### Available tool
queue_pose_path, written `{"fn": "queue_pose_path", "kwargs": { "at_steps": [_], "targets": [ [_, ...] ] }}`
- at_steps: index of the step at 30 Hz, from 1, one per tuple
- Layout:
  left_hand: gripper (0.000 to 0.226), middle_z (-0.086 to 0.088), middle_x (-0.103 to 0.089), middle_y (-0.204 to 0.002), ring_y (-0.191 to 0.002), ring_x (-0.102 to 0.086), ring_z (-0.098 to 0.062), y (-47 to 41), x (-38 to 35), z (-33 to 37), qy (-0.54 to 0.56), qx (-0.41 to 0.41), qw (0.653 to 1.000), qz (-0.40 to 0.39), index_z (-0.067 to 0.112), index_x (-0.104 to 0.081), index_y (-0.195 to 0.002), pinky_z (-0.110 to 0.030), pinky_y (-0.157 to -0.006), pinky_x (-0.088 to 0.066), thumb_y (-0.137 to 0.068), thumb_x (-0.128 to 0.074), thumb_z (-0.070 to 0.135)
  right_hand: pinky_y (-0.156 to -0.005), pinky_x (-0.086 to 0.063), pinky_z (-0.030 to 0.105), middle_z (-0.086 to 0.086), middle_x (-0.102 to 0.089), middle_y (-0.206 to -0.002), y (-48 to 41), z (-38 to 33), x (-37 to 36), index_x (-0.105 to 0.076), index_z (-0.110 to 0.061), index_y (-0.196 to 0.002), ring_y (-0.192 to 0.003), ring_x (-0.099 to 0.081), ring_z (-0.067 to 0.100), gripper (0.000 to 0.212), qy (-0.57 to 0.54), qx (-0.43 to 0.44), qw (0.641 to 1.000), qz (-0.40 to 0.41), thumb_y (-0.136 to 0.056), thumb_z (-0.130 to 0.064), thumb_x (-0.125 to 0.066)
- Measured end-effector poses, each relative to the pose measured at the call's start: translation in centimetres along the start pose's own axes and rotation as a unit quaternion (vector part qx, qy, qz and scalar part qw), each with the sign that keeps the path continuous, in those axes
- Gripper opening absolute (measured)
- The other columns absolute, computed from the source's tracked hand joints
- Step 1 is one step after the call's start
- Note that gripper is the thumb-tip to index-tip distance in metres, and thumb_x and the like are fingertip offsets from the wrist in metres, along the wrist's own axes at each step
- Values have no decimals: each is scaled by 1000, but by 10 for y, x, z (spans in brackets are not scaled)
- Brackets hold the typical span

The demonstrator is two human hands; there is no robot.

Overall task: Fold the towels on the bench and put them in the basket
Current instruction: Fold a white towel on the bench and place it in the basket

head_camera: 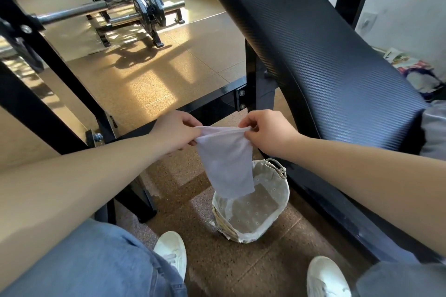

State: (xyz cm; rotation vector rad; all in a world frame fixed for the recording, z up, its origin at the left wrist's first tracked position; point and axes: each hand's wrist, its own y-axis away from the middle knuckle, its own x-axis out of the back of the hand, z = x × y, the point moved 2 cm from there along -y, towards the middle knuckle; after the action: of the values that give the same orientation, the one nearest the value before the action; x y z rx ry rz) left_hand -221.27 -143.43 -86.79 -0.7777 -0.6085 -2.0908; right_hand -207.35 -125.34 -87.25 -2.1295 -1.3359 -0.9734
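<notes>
- White and thin, the towel hangs straight above the basket. Its lower corner dips in front of the basket's lined rim; whether it touches the lining I cannot tell.
- The left hand, above and left of the basket, pinches one end of the towel's top edge. The right hand, above the basket, pinches the other end. Fingers and thumbs are curled onto the cloth, and the edge is stretched between them.
- Two layers show along that top edge, so the towel looks doubled over at least once. It probably wants another fold before going in.
- The basket stands on the speckled brown floor and shows only its spotted lining, so no towel seems to be inside yet.
- The black padded bench rises just right of the basket. A grey cloth lies at the bench's near end, up and right of the basket, likely another towel waiting.
- By my reading the task is early: one towel in hand, none stowed, at least one left.
</notes>
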Motion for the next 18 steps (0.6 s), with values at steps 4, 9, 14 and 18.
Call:
{"fn": "queue_pose_path", "kwargs": {
  "at_steps": [4, 9, 14, 18],
  "targets": [
    [22, 5, -72, -70, -56, -69, -2, 2, 3, 11, 1, -44, 998, 50, 28, -71, -89, -20, -54, -47, -85, -58, 10, -71, -51, 21, -8, -69, -91, 3, -1, -3, -73, -20, -99, -81, -62, 5, 21, 12, 20, 1000, -20, -93, -7, -58],
    [16, -3, -74, -71, -59, -73, -12, -1, 7, 10, 32, -3, 998, 59, 20, -71, -91, -27, -51, -57, -90, -59, 10, -63, -43, 13, -16, -64, -89, 1, 0, -4, -68, -27, -94, -81, -60, 0, 21, -19, 23, 1000, -5, -94, -9, -56],
    [19, -19, -73, -87, -72, -77, -24, 5, -3, 5, 47, 60, 994, -80, 13, -61, -90, -38, -67, -64, -98, -44, 9, -60, -49, 19, -8, -68, -87, 0, 6, -5, -66, -31, -97, -75, -66, 7, 5, -84, -16, 996, -19, -96, -27, -62],
    [25, -26, -71, -98, -82, -77, -30, 2, -7, 2, 159, 102, 968, -166, 0, -57, -115, -37, -72, -64, -100, -38, 7, -76, -64, 37, 2, -65, -103, -1, 10, -6, -60, -28, -109, -78, -75, 21, 12, -191, -78, 978, -36, -99, -33, -57]
  ]
}}
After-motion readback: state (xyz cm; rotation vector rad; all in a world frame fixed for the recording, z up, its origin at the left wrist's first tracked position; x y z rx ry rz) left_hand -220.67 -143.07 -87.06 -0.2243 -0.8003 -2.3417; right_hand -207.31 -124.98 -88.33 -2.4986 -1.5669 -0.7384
